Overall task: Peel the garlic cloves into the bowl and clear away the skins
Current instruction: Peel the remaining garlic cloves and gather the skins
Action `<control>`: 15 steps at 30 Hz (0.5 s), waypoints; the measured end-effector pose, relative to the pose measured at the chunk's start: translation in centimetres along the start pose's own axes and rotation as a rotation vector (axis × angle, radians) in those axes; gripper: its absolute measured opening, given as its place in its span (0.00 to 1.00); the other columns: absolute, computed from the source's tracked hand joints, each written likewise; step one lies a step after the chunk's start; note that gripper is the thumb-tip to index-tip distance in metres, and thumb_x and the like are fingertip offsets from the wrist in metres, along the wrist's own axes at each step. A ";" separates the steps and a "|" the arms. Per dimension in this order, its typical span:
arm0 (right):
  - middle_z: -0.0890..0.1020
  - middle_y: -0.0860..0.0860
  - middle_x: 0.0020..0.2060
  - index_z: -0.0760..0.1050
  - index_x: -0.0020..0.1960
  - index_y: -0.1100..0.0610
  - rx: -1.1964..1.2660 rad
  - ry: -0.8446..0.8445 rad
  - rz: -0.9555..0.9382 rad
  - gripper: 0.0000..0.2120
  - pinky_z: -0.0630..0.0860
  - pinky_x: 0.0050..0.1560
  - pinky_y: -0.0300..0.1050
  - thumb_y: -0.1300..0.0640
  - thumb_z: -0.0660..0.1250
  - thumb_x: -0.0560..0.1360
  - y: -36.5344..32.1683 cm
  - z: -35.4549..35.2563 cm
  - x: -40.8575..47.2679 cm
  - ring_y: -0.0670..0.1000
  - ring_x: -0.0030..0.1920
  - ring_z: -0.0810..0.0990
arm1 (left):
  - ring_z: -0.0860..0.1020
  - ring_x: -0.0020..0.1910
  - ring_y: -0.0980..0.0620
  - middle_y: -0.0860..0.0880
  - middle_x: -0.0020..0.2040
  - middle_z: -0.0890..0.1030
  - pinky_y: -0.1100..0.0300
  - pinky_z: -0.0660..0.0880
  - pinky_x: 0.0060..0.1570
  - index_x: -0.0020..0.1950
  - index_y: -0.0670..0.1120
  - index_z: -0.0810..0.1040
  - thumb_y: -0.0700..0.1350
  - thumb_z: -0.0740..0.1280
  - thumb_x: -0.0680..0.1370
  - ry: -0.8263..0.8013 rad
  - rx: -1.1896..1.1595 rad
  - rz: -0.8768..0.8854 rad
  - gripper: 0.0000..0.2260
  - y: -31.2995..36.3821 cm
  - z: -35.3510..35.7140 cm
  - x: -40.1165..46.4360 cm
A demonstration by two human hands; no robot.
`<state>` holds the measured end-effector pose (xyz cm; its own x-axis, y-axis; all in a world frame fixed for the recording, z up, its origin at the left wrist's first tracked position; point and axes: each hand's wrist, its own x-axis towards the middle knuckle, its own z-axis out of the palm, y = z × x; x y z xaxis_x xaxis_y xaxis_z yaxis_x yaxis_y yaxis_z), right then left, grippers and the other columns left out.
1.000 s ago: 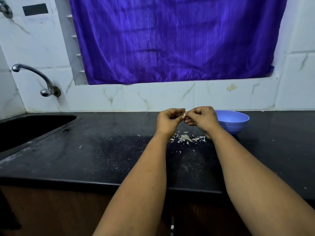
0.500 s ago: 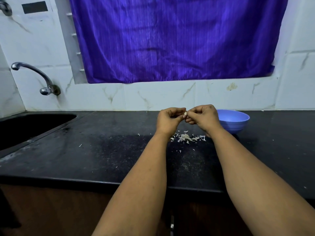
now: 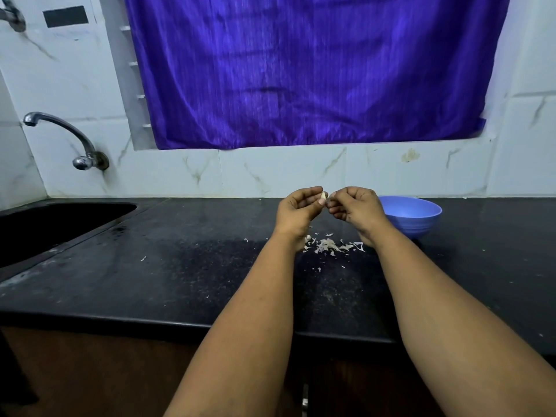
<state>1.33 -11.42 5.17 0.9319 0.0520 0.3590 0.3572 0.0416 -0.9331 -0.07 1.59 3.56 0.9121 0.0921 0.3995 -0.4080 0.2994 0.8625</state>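
A purple curtain (image 3: 313,70) hangs over white marble-veined tiles (image 3: 301,173). A chrome tap (image 3: 64,136) juts from the wall at left above a dark sink (image 3: 45,227) sunk in the black surface (image 3: 150,275). Brown cabinet fronts (image 3: 90,371) run below.

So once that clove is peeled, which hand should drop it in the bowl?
Probably the right hand: the bowl sits just beyond it. But the left hand pinches the clove, so it would have to pass it over or reach across.
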 end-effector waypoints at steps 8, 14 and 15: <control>0.78 0.51 0.28 0.75 0.34 0.58 -0.204 0.104 -0.047 0.13 0.73 0.40 0.43 0.55 0.67 0.76 0.2 -0.3 0.0 0.47 0.31 0.74 | 0.82 0.40 0.53 0.44 0.42 0.82 0.66 0.79 0.45 0.50 0.40 0.79 0.29 0.64 0.76 -0.005 -0.190 -0.076 0.08 0.6 0.2 -0.1; 0.82 0.55 0.35 0.74 0.41 0.55 0.041 0.137 -0.104 0.08 0.76 0.40 0.39 0.67 0.69 0.72 -0.5 -0.3 -0.3 0.46 0.35 0.81 | 0.84 0.38 0.53 0.47 0.40 0.84 0.69 0.77 0.38 0.47 0.37 0.79 0.30 0.65 0.76 0.043 -0.274 -0.101 0.05 1.0 0.2 -0.2; 0.83 0.56 0.36 0.73 0.45 0.54 0.056 0.132 -0.108 0.10 0.76 0.40 0.39 0.67 0.70 0.71 -0.7 -0.4 -0.3 0.46 0.35 0.82 | 0.84 0.38 0.53 0.47 0.39 0.84 0.69 0.77 0.38 0.47 0.38 0.80 0.31 0.65 0.77 0.042 -0.273 -0.103 0.05 1.0 0.2 -0.2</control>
<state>0.83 -11.86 5.66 0.8898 -0.0871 0.4479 0.4550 0.0959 -0.8853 -0.68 1.65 4.38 0.9515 0.0855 0.2956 -0.2921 0.5535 0.7800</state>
